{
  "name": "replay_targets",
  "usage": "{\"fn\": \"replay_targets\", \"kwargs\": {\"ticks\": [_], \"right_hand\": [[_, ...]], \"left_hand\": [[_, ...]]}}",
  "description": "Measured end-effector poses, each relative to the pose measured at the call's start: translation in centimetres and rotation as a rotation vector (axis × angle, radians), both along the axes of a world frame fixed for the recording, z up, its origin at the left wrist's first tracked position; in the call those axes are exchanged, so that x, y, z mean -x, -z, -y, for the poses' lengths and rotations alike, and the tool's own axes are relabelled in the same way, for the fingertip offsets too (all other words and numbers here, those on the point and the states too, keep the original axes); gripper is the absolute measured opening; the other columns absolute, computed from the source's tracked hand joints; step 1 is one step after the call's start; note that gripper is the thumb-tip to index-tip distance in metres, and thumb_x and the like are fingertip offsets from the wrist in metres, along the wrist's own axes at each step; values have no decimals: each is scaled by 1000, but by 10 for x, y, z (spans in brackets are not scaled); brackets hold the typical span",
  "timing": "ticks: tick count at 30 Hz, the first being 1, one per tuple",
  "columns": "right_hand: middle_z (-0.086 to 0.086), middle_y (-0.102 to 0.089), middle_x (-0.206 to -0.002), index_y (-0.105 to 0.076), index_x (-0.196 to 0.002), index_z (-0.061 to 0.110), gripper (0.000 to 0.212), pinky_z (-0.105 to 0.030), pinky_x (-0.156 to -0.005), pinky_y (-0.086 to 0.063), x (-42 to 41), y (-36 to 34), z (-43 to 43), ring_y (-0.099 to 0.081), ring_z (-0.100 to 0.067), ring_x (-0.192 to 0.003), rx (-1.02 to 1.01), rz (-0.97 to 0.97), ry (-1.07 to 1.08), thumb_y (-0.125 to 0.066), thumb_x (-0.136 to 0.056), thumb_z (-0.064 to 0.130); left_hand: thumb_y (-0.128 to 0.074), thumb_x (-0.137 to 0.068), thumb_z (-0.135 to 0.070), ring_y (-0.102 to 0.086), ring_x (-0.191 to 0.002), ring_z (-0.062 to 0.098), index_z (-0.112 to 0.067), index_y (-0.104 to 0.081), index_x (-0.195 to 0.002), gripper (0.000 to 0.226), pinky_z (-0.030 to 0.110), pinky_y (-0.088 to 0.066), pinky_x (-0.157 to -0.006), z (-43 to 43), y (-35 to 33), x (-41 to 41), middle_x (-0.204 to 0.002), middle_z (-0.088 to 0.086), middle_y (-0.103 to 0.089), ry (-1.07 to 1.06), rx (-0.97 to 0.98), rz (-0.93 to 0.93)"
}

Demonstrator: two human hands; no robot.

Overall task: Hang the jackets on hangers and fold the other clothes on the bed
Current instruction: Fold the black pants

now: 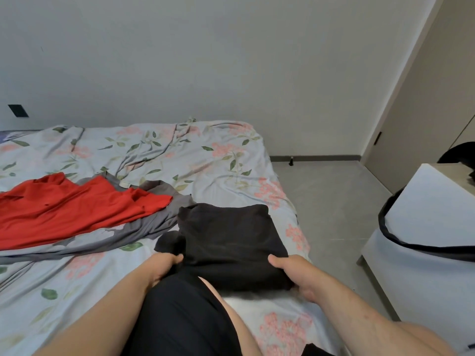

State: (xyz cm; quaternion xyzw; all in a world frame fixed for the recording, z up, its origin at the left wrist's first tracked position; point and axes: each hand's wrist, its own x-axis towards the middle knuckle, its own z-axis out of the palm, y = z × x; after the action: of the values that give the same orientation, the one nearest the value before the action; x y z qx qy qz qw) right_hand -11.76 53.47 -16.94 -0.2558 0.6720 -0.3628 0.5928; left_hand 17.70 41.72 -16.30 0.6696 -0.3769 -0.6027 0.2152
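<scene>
Left hand [167, 265] and right hand [290, 273] are gripping opposite edges of the folded black garment [226, 235], each curling round it, on the bed [205, 155].

Counts: 1 bed [218, 160]. 3 garments on it: 1 black folded garment [231, 235], 1 red garment [72, 209], 1 grey garment [154, 222]. 2 hands in view: left hand [164, 265], right hand [293, 273]. 1 white desk [431, 201], 1 black item [457, 152] on it. 1 dark wall plate [18, 111].
</scene>
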Motion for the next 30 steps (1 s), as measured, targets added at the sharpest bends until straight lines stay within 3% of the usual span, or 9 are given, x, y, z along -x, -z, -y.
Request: {"fn": "replay_targets", "kwargs": {"ticks": [5,8,11,14,17,20,23,28,30], "right_hand": [[-2,-70,-107,-65,-118,9,41,-37,-91,-55,-16,16,-14,-67,-21,-96,-82,-318,-18,-68,-88,37],[-2,-61,-125,-50,-131,14,66,-39,-99,-51,-14,16,-18,-60,-20,-111,20,-539,-30,-73,-78,47],[4,-14,-161,-6,-154,41,123,-33,-115,-34,-7,19,-25,-27,-17,-145,188,-684,-323,-80,-57,55],[16,24,-160,1,-148,58,119,-24,-113,-30,-5,25,-31,-16,-17,-150,194,-898,-674,-81,-63,42],[4,-2,-164,-48,-133,44,63,-16,-108,-28,-4,28,-25,-33,-21,-144,314,-962,-593,-62,-80,13],[12,-30,-149,-66,-109,34,38,-14,-98,-32,-8,15,-16,-47,-16,-128,407,-938,-431,-59,-81,9],[29,-48,-115,-66,-88,45,46,-5,-88,-33,-11,-13,-10,-52,3,-109,584,-875,-264,-59,-71,2],[24,-67,-82,-64,-80,44,41,-9,-60,-43,-5,-71,-2,-62,3,-77,686,-737,71,-64,-73,3],[21,-69,-80,-65,-79,40,34,-8,-59,-44,-2,-93,4,-63,3,-74,746,-658,153,-68,-77,5]], "left_hand": [[-41,-105,-16,-46,-133,20,-10,-46,-143,39,24,-36,-101,-10,12,-8,-145,9,-48,427,76,677],[-40,-104,-22,-48,-128,20,-15,-52,-136,35,24,-36,-99,-10,6,-12,-141,8,-51,568,84,736],[-43,-103,-27,-55,-103,15,-22,-59,-121,25,23,-39,-87,-9,6,-18,-122,2,-57,735,35,723],[-55,-97,-21,-62,-90,19,-11,-65,-111,20,22,-48,-70,-8,13,-25,-103,7,-67,593,0,508],[-69,-80,3,-71,-82,38,2,-65,-110,30,40,-59,-66,-12,10,-32,-92,23,-73,152,-55,-79],[-69,-81,9,-72,-79,38,-6,-50,-125,50,43,-59,-62,-14,-6,-26,-102,25,-69,-172,133,-361],[-66,-85,9,-71,-92,30,-24,-41,-144,72,38,-60,-69,-15,-27,-23,-117,16,-63,-264,356,-415],[-74,-73,0,-67,-94,27,-3,-70,-111,38,42,-55,-90,-20,-82,-25,-105,20,-72,-1,476,-448],[-81,-66,-8,-66,-83,21,-11,-74,-101,35,33,-54,-75,-22,-104,-23,-91,12,-73,176,610,-213]]}}
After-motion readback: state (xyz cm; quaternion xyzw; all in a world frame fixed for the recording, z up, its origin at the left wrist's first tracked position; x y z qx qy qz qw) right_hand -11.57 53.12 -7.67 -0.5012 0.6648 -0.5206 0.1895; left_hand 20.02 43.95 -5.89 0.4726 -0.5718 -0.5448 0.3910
